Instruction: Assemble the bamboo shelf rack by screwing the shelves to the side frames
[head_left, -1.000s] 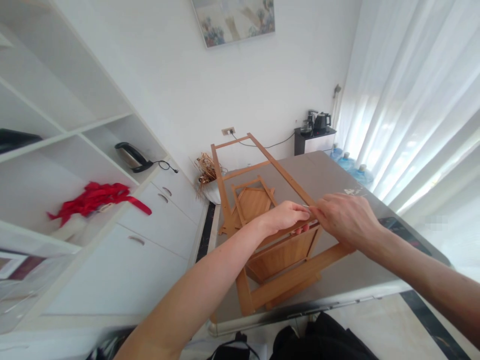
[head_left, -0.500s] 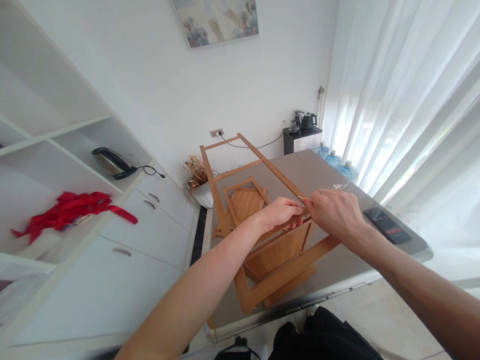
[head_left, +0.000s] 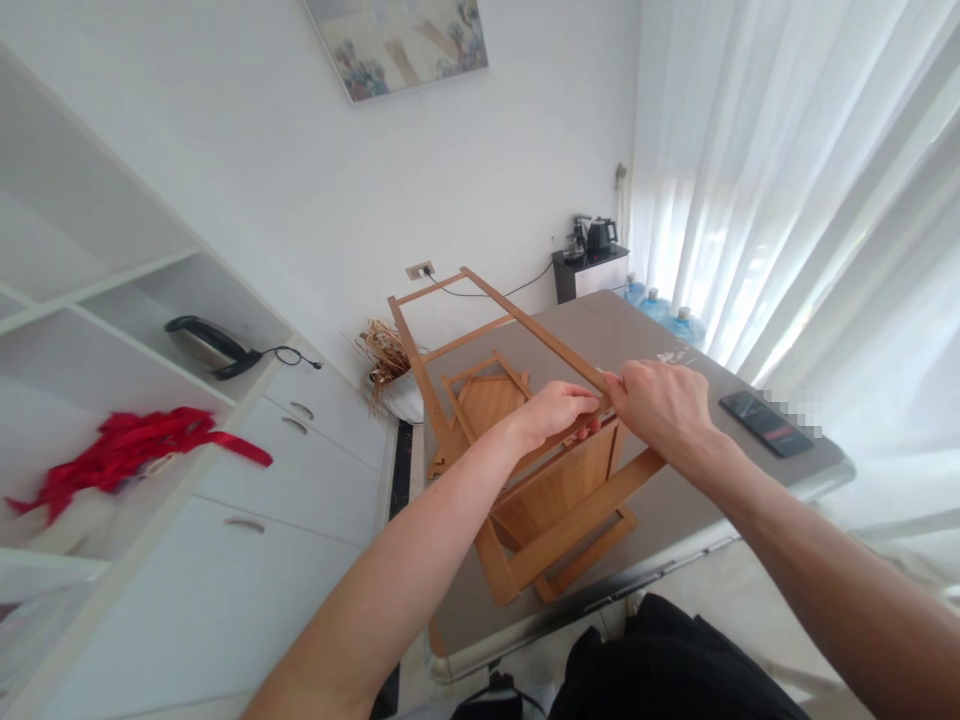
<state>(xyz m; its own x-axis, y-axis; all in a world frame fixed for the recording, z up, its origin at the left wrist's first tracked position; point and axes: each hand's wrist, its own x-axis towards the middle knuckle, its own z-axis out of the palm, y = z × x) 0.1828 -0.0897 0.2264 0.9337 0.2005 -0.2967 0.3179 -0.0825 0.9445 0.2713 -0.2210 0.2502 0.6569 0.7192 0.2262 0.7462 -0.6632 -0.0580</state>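
A wooden shelf frame of slats and panels lies on a grey table. My left hand is closed round the frame's upper rail, fingers curled under it. My right hand is pinched shut right beside it at the same rail; what its fingertips hold is hidden. A long thin rail of the frame runs up and away from my hands. A smaller wooden frame piece lies behind them.
A black phone lies on the table's right side. White cabinets and shelves stand left, with a red ribbon and a kettle. Water bottles and a curtain are at the right. A dark bag sits below the table edge.
The view has shifted left and my hands have risen slightly with the frame, which now tilts more. Both hands stay at the same rail joint.
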